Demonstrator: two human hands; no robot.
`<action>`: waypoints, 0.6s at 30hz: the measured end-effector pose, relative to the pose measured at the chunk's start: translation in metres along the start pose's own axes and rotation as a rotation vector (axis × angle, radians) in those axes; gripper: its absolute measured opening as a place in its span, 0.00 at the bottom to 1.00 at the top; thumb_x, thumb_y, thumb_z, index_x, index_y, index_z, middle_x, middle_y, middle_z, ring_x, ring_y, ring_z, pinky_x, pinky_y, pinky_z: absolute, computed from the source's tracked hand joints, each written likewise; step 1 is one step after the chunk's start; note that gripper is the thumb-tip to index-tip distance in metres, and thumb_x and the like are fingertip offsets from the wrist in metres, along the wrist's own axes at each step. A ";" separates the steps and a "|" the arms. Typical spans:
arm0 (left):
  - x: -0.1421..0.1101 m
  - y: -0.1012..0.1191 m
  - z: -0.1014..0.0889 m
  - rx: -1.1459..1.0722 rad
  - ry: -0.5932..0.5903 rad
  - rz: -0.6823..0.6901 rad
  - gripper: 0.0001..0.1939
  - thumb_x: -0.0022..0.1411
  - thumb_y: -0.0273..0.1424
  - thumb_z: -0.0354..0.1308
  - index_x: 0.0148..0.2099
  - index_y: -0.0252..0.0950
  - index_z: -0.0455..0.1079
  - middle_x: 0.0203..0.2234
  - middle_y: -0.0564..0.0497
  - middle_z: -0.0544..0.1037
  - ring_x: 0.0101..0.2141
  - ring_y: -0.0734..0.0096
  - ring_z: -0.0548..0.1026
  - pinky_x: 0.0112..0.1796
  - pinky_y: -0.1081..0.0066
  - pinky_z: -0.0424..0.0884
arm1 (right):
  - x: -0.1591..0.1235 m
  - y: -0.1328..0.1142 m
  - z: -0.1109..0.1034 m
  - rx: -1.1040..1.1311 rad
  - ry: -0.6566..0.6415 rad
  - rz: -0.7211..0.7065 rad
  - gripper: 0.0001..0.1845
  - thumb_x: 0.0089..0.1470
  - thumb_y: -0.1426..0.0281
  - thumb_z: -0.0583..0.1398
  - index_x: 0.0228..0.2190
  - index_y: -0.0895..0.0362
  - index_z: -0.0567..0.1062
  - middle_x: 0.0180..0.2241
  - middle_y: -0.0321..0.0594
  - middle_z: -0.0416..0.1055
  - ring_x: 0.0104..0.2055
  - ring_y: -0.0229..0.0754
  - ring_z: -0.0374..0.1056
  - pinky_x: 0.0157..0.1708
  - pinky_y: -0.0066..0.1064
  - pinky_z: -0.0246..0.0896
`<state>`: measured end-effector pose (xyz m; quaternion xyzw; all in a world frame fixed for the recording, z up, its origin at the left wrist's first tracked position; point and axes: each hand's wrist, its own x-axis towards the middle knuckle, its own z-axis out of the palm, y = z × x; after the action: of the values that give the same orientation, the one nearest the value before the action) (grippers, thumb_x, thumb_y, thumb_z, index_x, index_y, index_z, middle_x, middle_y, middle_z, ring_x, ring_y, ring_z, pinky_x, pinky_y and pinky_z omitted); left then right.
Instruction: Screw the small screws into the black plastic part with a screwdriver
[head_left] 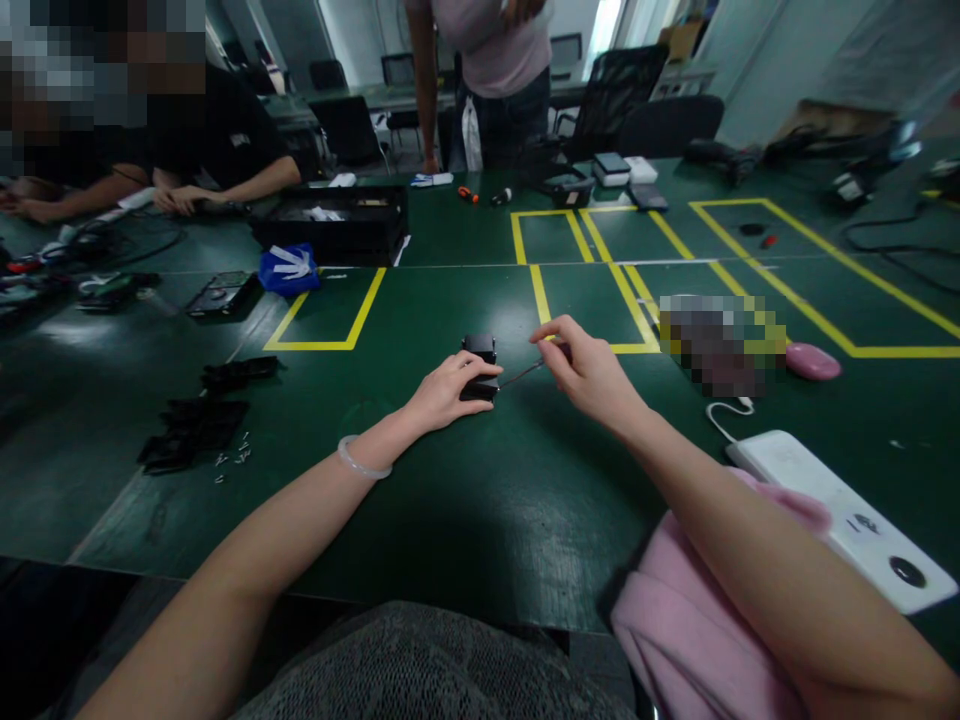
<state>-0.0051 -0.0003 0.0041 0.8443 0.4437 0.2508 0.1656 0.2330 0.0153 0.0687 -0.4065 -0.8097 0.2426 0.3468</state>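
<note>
Black block (480, 347), clasped in left grip (448, 388), juts past its fingers; right grip (583, 368) holds slim tool (522, 375).

No wording legible anywhere. Long white rounded plastic block (844, 500), right side of the glossy green surface (450, 520): dark printed marks (865, 524) toward its near end, a short stroke beside a rounded emblem, too small to make out. Black short-sleeved cloth shirt (225, 125), person seated far left: small pale chest mark (240, 140), blurred. Crumpled blue bag (300, 281): white bands, print or strips, cannot tell.
</note>
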 end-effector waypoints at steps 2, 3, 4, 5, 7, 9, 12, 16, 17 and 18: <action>0.000 0.000 0.000 0.003 -0.001 -0.002 0.25 0.62 0.35 0.66 0.60 0.43 0.67 0.52 0.46 0.70 0.53 0.56 0.71 0.54 0.55 0.70 | 0.000 0.000 0.000 0.013 -0.007 -0.001 0.09 0.64 0.63 0.50 0.39 0.53 0.67 0.22 0.31 0.64 0.24 0.38 0.60 0.30 0.31 0.51; 0.000 0.000 0.000 0.004 -0.002 -0.004 0.25 0.62 0.34 0.66 0.60 0.43 0.67 0.52 0.46 0.70 0.53 0.56 0.71 0.54 0.55 0.70 | 0.000 0.000 0.000 0.007 -0.007 0.003 0.10 0.64 0.62 0.51 0.38 0.53 0.67 0.22 0.31 0.63 0.24 0.38 0.60 0.30 0.31 0.50; 0.000 0.000 0.000 0.004 -0.003 -0.005 0.25 0.62 0.34 0.66 0.60 0.43 0.67 0.52 0.46 0.70 0.53 0.56 0.71 0.54 0.55 0.70 | 0.000 0.000 0.000 -0.007 -0.003 0.010 0.10 0.64 0.61 0.51 0.36 0.53 0.67 0.21 0.31 0.63 0.24 0.38 0.60 0.30 0.31 0.50; 0.000 0.000 0.000 0.004 -0.004 -0.007 0.25 0.62 0.34 0.66 0.60 0.43 0.67 0.52 0.46 0.70 0.53 0.56 0.71 0.54 0.55 0.70 | 0.001 0.001 0.000 -0.025 0.003 0.018 0.10 0.63 0.60 0.52 0.34 0.52 0.67 0.21 0.31 0.62 0.24 0.38 0.59 0.30 0.31 0.49; 0.000 0.000 0.000 0.002 -0.008 -0.009 0.25 0.62 0.34 0.66 0.60 0.43 0.67 0.52 0.45 0.70 0.53 0.55 0.71 0.54 0.55 0.70 | 0.001 0.002 0.000 -0.044 0.009 0.029 0.10 0.62 0.61 0.53 0.32 0.52 0.66 0.20 0.31 0.62 0.23 0.38 0.58 0.29 0.31 0.48; 0.000 0.000 0.000 -0.001 -0.008 -0.007 0.25 0.62 0.34 0.66 0.60 0.43 0.67 0.52 0.45 0.70 0.53 0.55 0.71 0.53 0.55 0.70 | 0.001 0.003 0.000 -0.018 0.005 0.019 0.08 0.63 0.63 0.52 0.36 0.52 0.67 0.21 0.30 0.62 0.23 0.38 0.58 0.30 0.31 0.49; 0.000 0.000 0.000 -0.002 -0.004 -0.007 0.25 0.62 0.34 0.66 0.60 0.44 0.67 0.52 0.46 0.70 0.53 0.55 0.71 0.53 0.55 0.70 | 0.001 0.004 0.000 0.028 0.002 0.004 0.08 0.63 0.64 0.51 0.40 0.53 0.67 0.21 0.30 0.63 0.24 0.38 0.60 0.30 0.31 0.51; 0.000 0.001 -0.001 -0.002 -0.013 -0.015 0.26 0.62 0.34 0.66 0.60 0.43 0.67 0.52 0.45 0.70 0.53 0.55 0.71 0.53 0.55 0.70 | 0.002 0.006 0.000 -0.008 0.014 0.047 0.11 0.62 0.60 0.54 0.31 0.52 0.66 0.18 0.29 0.59 0.22 0.37 0.58 0.28 0.31 0.47; 0.000 0.001 -0.001 -0.002 -0.014 -0.014 0.25 0.62 0.33 0.66 0.60 0.42 0.67 0.52 0.45 0.70 0.53 0.55 0.71 0.54 0.55 0.70 | 0.002 0.006 0.000 -0.008 0.013 0.049 0.11 0.62 0.61 0.54 0.30 0.52 0.66 0.18 0.29 0.59 0.22 0.37 0.58 0.28 0.31 0.47; 0.000 0.001 -0.001 -0.003 -0.014 -0.013 0.25 0.62 0.33 0.66 0.60 0.42 0.67 0.52 0.45 0.70 0.53 0.55 0.71 0.54 0.55 0.70 | 0.001 0.007 0.000 0.008 0.009 0.045 0.10 0.62 0.62 0.54 0.32 0.53 0.67 0.19 0.29 0.60 0.22 0.37 0.59 0.28 0.31 0.48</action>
<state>-0.0047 -0.0005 0.0055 0.8430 0.4474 0.2445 0.1716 0.2358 0.0202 0.0650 -0.4242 -0.7978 0.2520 0.3466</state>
